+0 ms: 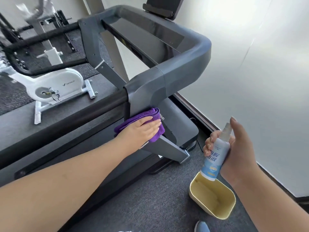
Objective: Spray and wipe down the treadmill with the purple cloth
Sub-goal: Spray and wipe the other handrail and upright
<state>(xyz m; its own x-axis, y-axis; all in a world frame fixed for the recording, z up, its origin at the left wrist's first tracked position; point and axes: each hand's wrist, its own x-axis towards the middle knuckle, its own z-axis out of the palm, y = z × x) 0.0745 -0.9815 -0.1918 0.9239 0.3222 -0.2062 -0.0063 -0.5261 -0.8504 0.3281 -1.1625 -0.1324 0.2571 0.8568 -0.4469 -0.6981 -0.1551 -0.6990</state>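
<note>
Right now the left hand (144,129) lies flat on the purple cloth (155,114), its fingers (154,126) straight and together, pressing the folded cloth against the grey upright of the treadmill (182,71), just below where the handrail housing meets the post. The cloth bunches up above the fingertips and hangs out a little below the palm. To the right and nearer, the right hand (237,151) grips a spray bottle (217,154) around its white and blue body, fingers curled over the label and the thumb raised beside the clear nozzle cap; the bottle is held tilted, its nozzle toward the treadmill, well apart from the cloth. Below the bottle a pale yellow bin (230,206) stands on the dark carpeted floor (150,206), near the treadmill's base. On the far left, beyond the treadmill deck, stands a white exercise bike (58,82). A blue shoe (201,226) shows at the near edge, left of the bin. A plain white wall (259,81) runs along the right.
</note>
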